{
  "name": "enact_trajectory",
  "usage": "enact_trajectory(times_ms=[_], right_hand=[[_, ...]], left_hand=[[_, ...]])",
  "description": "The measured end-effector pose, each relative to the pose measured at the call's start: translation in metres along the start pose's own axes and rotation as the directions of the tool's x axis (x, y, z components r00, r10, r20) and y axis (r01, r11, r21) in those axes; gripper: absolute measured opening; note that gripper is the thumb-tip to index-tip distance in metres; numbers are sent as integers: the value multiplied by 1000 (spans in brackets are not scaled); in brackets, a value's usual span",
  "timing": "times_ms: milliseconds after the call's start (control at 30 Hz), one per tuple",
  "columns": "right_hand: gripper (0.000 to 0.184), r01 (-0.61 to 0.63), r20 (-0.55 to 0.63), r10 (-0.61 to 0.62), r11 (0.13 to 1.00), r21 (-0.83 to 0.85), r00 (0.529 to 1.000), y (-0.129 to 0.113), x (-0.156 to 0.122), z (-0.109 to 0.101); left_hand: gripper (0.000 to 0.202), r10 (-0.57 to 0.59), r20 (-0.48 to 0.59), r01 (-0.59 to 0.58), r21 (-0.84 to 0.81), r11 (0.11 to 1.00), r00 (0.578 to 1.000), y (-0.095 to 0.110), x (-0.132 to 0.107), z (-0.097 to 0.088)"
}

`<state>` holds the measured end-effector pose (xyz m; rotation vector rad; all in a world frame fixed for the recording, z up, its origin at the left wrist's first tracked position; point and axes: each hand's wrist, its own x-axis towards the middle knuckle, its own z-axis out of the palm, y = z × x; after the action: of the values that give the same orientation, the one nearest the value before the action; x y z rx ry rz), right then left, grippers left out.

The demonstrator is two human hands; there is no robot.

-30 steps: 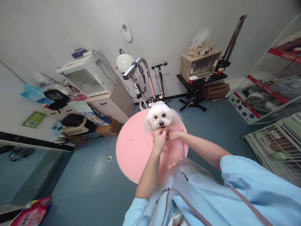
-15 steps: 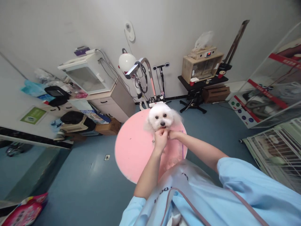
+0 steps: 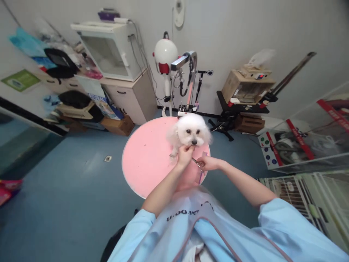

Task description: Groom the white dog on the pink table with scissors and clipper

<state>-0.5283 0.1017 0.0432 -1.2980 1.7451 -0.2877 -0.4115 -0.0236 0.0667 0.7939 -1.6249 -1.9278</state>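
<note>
A fluffy white dog [image 3: 191, 127] faces me on a round pink table [image 3: 147, 156], one front paw showing at its edge of fur. My left hand [image 3: 185, 154] is closed in a pinch right under the dog's chin, on its fur. Just to the right, my right hand [image 3: 205, 162] grips a pair of scissors [image 3: 198, 165]. Their blades point up and left toward my left hand, and the finger loops stick out below my palm. A purple-edged strip [image 3: 201, 177] lies by the table's right rim.
Behind the dog rises a metal grooming arm [image 3: 185, 62] beside a white-and-red dryer [image 3: 165, 52]. Cabinets [image 3: 131, 98] stand back left. A wooden box [image 3: 247, 87] rests on a black stand back right; wire cages [image 3: 291, 196] are at right.
My view has shifted, so the room sits differently. My right hand has drawn away from the dog's chin, down and right, and the scissors now show. My left hand stays at the chin.
</note>
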Motion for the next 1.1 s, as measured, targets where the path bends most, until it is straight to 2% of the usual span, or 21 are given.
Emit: enact_trajectory(times_ms=[167,300,433,667,833,1000,1100], right_hand=[[21,114,1,-114,993,-16,993,-16,2,-45],[10,102,101,-93,991,-85,991,-20,3,-63],[6,55,166,-32,989,-138,986,-19,0,-68],[11,17,216,22,985,-174,976,-32,-3,-73],[12,22,151,-14,998,-52,989,-47,1,-83],[7,-19,228,25,999,-29,973,-51,2,-83],[13,-21,187,14,999,38,982,-53,3,-79]], left_hand=[[21,61,-65,-67,-88,994,996,4,-12,13],[25,84,-105,-100,-156,983,991,-5,-12,14],[29,105,-109,-119,-129,985,989,-11,-8,15],[28,127,-92,-135,-92,987,988,2,-6,10],[24,129,-87,-136,-73,988,988,8,-5,8],[23,134,-102,-143,-90,986,986,6,-4,8],[21,146,-98,-156,-107,982,984,5,-3,8]])
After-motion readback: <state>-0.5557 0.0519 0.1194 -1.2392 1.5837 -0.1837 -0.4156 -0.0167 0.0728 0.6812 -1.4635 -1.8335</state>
